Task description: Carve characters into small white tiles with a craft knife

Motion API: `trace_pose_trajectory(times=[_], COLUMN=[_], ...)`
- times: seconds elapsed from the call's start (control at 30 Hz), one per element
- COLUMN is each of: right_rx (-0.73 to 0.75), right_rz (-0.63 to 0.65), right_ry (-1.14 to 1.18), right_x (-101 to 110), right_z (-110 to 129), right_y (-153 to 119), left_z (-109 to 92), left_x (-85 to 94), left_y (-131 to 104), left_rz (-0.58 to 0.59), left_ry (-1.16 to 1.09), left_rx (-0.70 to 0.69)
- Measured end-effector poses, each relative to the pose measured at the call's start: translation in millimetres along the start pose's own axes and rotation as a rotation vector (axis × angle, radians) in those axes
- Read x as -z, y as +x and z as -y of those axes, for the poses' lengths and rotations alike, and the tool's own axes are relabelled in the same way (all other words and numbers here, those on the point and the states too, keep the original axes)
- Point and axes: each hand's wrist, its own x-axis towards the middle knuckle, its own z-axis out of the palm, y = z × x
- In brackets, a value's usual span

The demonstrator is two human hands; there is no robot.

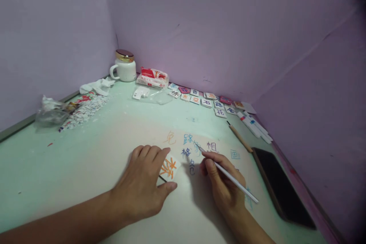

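Note:
My left hand point(147, 177) rests on the table with its thumb and fingers around a white card point(170, 166) that bears an orange character. Part of the card and a thin dark edge under it are hidden by the fingers. In my right hand point(224, 181) is a thin white pencil point(237, 185), its tip near a light blue character on the tabletop. Handwritten characters point(211, 146) in orange, blue and purple surround the pencil tip. A few of them are partly covered by my right hand.
A black phone point(281, 187) and a wooden pencil point(238, 136) lie at the right, near white markers point(254, 125). Character cards point(206, 102) line the back wall. Further left are a red-white packet point(153, 78), a lidded mug point(126, 69), paper scraps point(85, 112) and a plastic bag point(53, 114).

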Motion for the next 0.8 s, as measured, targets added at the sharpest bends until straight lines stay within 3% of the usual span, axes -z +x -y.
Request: trace_pose_trajectory(times=[0.4,0.57,0.8], right_rx=[-0.027,-0.021,0.028], right_rz=[0.09,0.126,0.176], right_ry=[0.067,0.051,0.057], right_x=[1.4,1.0,-1.8], right_z=[4.2,-0.3,-9.7], right_y=[5.5,4.4,3.1], left_z=[3.0,7.1,14.4], left_x=[8.2,-0.3,-5.9], left_y=[-4.3,-7.2,-5.4], left_rz=[-0.183,-0.039,-0.05], left_ry=[-0.143,-0.087,-0.064], left_rx=[-0.101,-0.224,-0.115])
